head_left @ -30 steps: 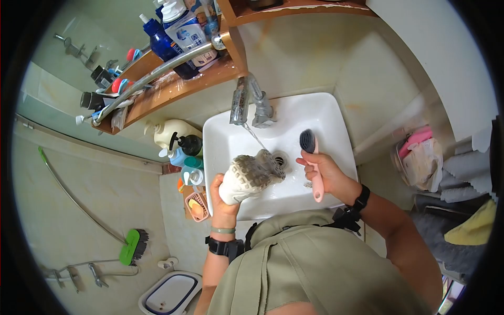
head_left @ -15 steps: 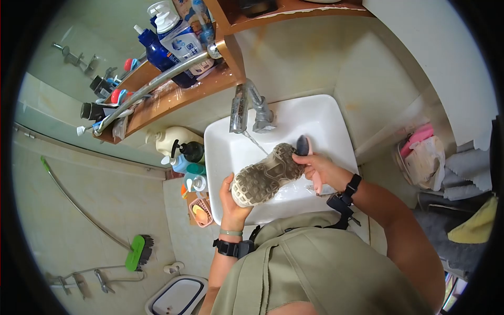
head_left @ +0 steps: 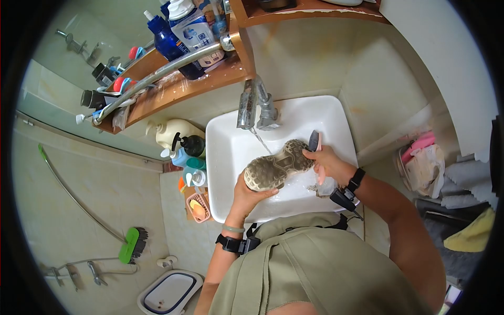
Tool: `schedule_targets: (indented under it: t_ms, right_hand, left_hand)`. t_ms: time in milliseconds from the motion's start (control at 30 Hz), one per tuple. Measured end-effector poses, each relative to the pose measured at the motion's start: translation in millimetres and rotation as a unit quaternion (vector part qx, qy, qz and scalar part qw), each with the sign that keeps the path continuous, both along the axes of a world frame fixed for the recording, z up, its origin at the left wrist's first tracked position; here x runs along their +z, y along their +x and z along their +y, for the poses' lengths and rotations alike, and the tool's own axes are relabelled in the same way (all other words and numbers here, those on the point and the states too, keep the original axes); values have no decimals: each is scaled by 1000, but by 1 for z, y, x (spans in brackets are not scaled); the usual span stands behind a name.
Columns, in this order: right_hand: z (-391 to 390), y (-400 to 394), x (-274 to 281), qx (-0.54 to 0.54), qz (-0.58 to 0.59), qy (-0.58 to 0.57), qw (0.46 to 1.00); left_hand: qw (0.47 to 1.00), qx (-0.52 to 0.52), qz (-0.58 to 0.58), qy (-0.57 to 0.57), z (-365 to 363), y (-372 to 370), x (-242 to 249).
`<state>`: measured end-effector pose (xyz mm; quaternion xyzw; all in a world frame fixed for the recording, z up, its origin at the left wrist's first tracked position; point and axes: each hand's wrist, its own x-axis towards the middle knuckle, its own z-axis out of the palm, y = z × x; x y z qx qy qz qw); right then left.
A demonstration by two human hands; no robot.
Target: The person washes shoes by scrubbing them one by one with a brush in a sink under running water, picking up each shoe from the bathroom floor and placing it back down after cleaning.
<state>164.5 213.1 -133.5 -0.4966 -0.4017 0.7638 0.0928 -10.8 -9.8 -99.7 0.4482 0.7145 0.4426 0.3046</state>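
A shoe with a grey-brown studded sole is held sole-up over the white sink. My left hand is closed round its wider, paler end at the left. At the other end, my right hand grips a brush with a pink handle and a dark head, its thumb close against the sole. A thin stream of water falls from the faucet behind the shoe. The shoe's upper faces down and is mostly hidden.
Bottles, including a black pump bottle, crowd the sink's left side above a pink soap dish. A wooden shelf with a metal rail juts out at upper left. A green brush and a folding basin are lower left.
The shoe has tipped, its sole now seen more obliquely, and shifted slightly right with both hands. The brush has moved a little right and up. Water keeps running.
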Motion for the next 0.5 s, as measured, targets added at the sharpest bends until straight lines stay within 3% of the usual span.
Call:
schedule_targets:
  t_ms: [67, 133, 167, 200, 233, 300, 400, 500]
  right_hand:
    - [-1, -1, 18, 33, -43, 40, 998]
    - [-2, -6, 16, 64, -85, 78, 991]
    - [-1, -10, 3, 26, -38, 345, 938]
    - [0, -14, -4, -13, 11, 584, 812]
    - [-3, -19, 18, -12, 10, 583, 812]
    - [-6, -35, 68, 0, 168, 385, 908]
    - [-1, -56, 105, 75, 136, 313, 937]
    - [5, -84, 93, 72, 140, 396, 905]
  left_hand:
    - [966, 78, -247, 14, 8, 13, 25]
    - [969, 82, -233, 11, 7, 13, 19]
    - [972, 84, -217, 10, 7, 12, 16]
    - [972, 85, -218, 9, 7, 11, 15]
    - [970, 87, -229, 4, 7, 10, 13]
    - [967, 90, -239, -4, 7, 9, 13]
    - [967, 92, -238, -16, 12, 9, 17]
    - [969, 77, -235, -5, 15, 10, 22]
